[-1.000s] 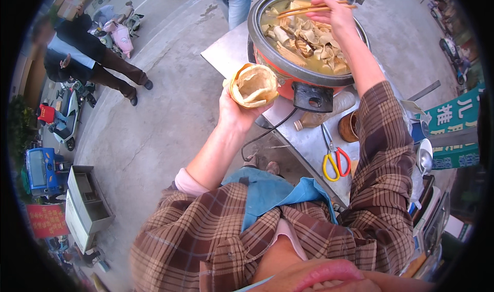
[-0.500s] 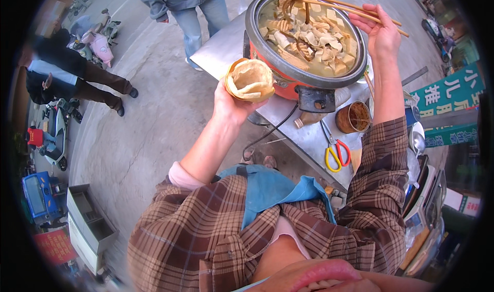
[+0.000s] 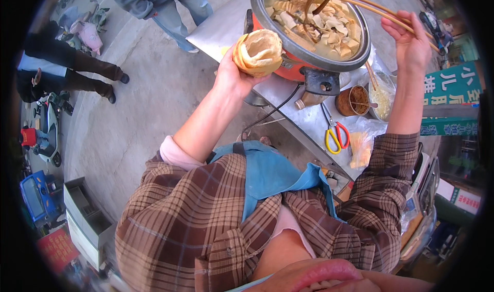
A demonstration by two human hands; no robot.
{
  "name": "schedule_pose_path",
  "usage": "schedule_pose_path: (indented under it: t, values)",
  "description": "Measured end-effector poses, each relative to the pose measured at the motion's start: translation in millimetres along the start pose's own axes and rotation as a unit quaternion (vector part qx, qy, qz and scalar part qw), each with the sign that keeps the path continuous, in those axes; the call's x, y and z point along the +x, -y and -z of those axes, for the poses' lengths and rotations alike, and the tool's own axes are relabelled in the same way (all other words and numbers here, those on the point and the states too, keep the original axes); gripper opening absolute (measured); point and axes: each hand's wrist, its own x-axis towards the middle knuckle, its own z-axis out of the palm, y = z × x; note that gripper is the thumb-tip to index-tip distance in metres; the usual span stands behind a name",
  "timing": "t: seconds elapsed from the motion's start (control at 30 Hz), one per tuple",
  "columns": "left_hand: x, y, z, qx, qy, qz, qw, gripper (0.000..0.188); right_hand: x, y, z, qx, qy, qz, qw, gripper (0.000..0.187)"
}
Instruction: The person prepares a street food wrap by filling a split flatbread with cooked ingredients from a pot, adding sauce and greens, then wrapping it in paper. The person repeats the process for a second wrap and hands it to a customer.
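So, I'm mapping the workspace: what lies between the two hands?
In the head view, the pot of food lies between the left hand, which holds the flatbread, and the right hand, whose chopsticks reach over it.

Soft, bright daylight spreads evenly over the grey concrete ground [image 3: 134, 122], with only faint, diffuse shadows. The pale steel tabletop [image 3: 218, 32] at 12 o'clock throws back a whitish sheen; just below it, the rolled beige flatbread [image 3: 257, 55] is fairly sharp, its hollow lightly shaded. Fisheye bending curves the outer scene. The pink scooter [image 3: 88, 37] at 10 o'clock and the red rectangular banner [image 3: 57, 248] at 8 blur toward the black rim.
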Motion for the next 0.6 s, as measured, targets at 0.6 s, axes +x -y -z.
schedule_pose_path:
  t: [0.6]
  values:
    - [-10.9, -3.6, 15.0, 0.049, 0.053, 0.036, 0.997, 0.045, -76.6, -6.4, -62.3, 0.011, 0.298, 0.036, 0.954, 0.037]
